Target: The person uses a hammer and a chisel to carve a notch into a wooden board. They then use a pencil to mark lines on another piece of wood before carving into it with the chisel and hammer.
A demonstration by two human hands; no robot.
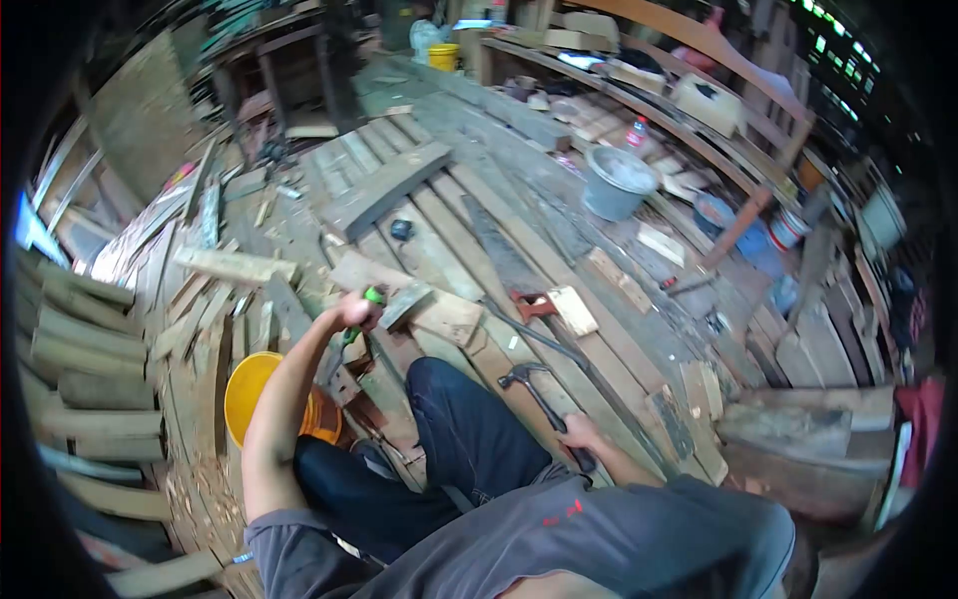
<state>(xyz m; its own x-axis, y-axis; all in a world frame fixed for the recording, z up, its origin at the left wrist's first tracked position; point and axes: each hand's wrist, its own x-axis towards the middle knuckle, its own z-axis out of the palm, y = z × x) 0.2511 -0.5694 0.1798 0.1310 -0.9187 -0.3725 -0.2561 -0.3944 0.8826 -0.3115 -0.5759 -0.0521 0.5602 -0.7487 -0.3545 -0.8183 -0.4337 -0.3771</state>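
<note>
My left hand (361, 311) is closed in a fist around a green-handled tool (350, 336). Green shows above and below the fist, and the tool's lower end cannot be made out clearly among the wood by my leg. Beside that hand lie a small wood block (408, 304) and a wider board (449, 317). My right hand (579, 432) grips the dark handle of a claw hammer (539, 392) low down, its metal head pointing away from me over the planks. Beyond the hammer are a dark metal bar (539, 334) and a red-handled handsaw (536, 305).
A yellow bucket (251, 392) stands by my left arm. Scrap wood (235, 266) litters the left side, with stacked timber (90, 349) farther out. A thick beam (389, 187) crosses the planks ahead. A grey bucket (616, 186) stands near the wooden bench (649, 95).
</note>
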